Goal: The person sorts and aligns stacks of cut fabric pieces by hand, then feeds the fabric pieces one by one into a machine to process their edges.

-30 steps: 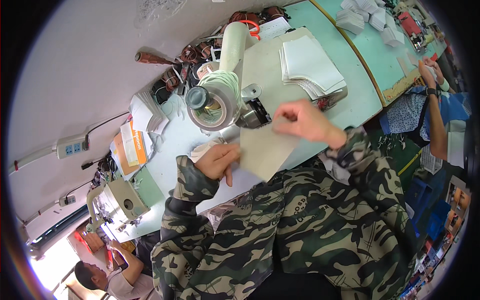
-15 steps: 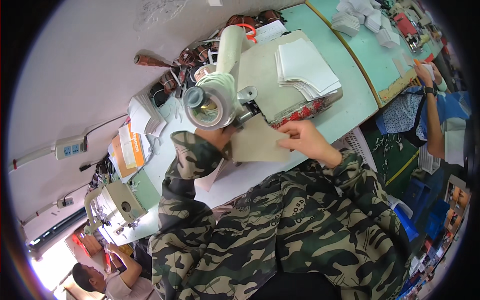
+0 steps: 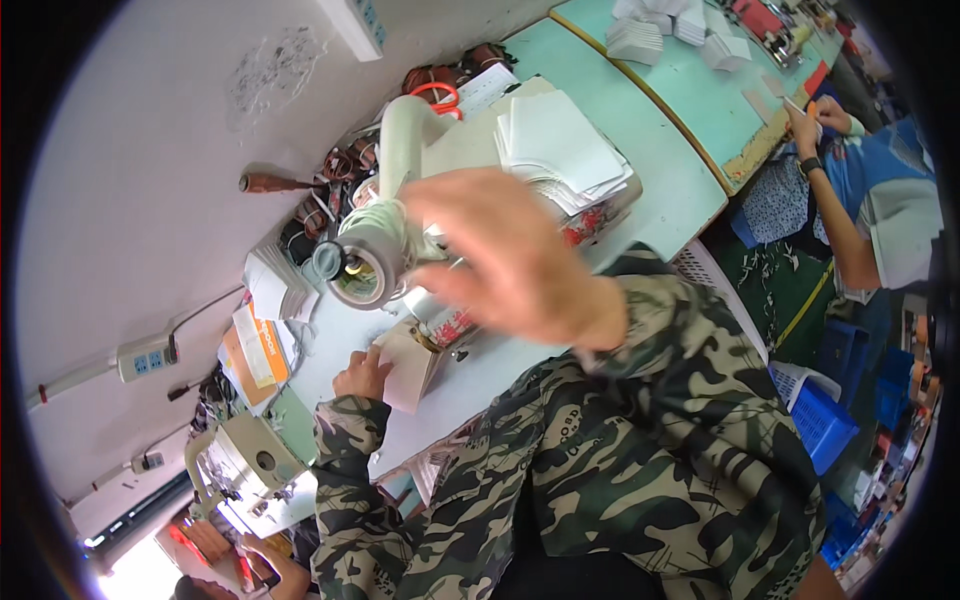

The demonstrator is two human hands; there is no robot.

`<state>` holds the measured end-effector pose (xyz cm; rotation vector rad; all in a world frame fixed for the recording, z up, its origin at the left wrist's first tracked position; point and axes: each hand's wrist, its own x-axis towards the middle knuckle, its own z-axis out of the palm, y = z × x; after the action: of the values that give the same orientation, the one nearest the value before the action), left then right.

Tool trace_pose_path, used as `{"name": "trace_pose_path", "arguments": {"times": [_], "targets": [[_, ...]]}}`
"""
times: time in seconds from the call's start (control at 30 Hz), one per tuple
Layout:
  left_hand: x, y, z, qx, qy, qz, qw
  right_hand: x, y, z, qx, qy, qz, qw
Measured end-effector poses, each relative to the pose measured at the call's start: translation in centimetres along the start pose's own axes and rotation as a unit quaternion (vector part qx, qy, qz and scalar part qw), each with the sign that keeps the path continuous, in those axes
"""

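From my remote post I see the work at a machine with a pale, curved arm (image 3: pixel 400 140), set on a light table (image 3: pixel 335 325). The left hand (image 3: pixel 363 378), its fingers bent, meets the left edge of the pale pieces (image 3: pixel 405 368), which lie on the table just in front of the machine's head; I cannot tell whether it grips them or merely rests against them. The right hand (image 3: pixel 520 260), blurred by motion, is raised before the machine, thumb and fingers parted in an open posture. Beyond it, a white stack of cut sheets (image 3: pixel 565 145) rests on the machine's bed, with orange-handled scissors (image 3: pixel 440 100) farther back. To the left I note a fanned stack (image 3: pixel 275 283) near the wall, and a second machine (image 3: pixel 250 455). At right, a co-worker's hands (image 3: pixel 812 122) are busy at the adjoining green table (image 3: pixel 690 125).
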<state>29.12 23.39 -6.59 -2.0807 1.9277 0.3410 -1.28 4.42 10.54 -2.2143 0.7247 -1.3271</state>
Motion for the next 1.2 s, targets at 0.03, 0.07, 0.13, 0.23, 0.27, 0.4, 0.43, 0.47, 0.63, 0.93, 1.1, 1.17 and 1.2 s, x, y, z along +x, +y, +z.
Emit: {"name": "trace_pose_path", "arguments": {"times": [0.03, 0.07, 0.13, 0.23, 0.27, 0.4, 0.43, 0.47, 0.63, 0.93, 1.1, 1.17, 1.2], "targets": [[-0.1, 0.2, 0.1, -0.002, 0.025, -0.006, 1.000, 1.3, -1.2, 1.5, 0.053, 0.016, -0.029, 0.998], [-0.2, 0.2, 0.0, -0.002, 0.059, -0.014, 0.998, 2.4, -2.0, 2.7, 0.112, 0.004, -0.025, 0.993], [-0.2, 0.3, -0.2, -0.012, 0.059, -0.027, 0.998, 3.8, -2.0, 3.7, 0.146, 0.031, -0.008, 0.989], [0.3, 0.0, 0.0, 0.016, 0.145, 0.062, 0.987, 4.4, -0.9, 4.3, 0.236, -0.107, 0.070, 0.963], [0.5, -0.1, 0.2, 0.008, 0.145, 0.078, 0.986, 4.4, -0.8, 4.3, 0.238, -0.144, 0.080, 0.957], [1.1, -0.4, 0.9, -0.058, 0.194, 0.075, 0.976, 4.7, -1.2, 3.7, 0.162, -0.076, 0.033, 0.983], [1.1, -0.4, 1.0, -0.065, 0.190, 0.075, 0.977, 4.5, -1.4, 2.9, 0.168, -0.088, 0.046, 0.981], [1.2, -0.3, 1.1, -0.078, 0.208, 0.078, 0.972, 4.2, -1.3, 2.4, 0.178, -0.045, 0.050, 0.982], [1.3, 0.4, 0.6, -0.042, 0.202, 0.095, 0.974, -0.6, 1.2, -0.6, 0.190, -0.045, 0.172, 0.966], [1.6, 0.4, -1.5, -0.103, 0.152, 0.087, 0.979, -7.1, 4.0, -1.8, 0.176, -0.132, 0.370, 0.903], [2.1, 0.2, -1.9, -0.114, 0.107, 0.079, 0.985, -9.4, 4.1, 0.9, 0.123, -0.162, 0.313, 0.928], [2.2, 0.2, -1.9, -0.105, 0.087, 0.074, 0.988, -9.6, 3.9, 2.6, 0.004, -0.164, 0.237, 0.958], [2.3, 0.3, -2.0, -0.102, 0.099, 0.070, 0.987, -9.5, 3.8, 3.3, -0.110, -0.156, 0.145, 0.971]]}}
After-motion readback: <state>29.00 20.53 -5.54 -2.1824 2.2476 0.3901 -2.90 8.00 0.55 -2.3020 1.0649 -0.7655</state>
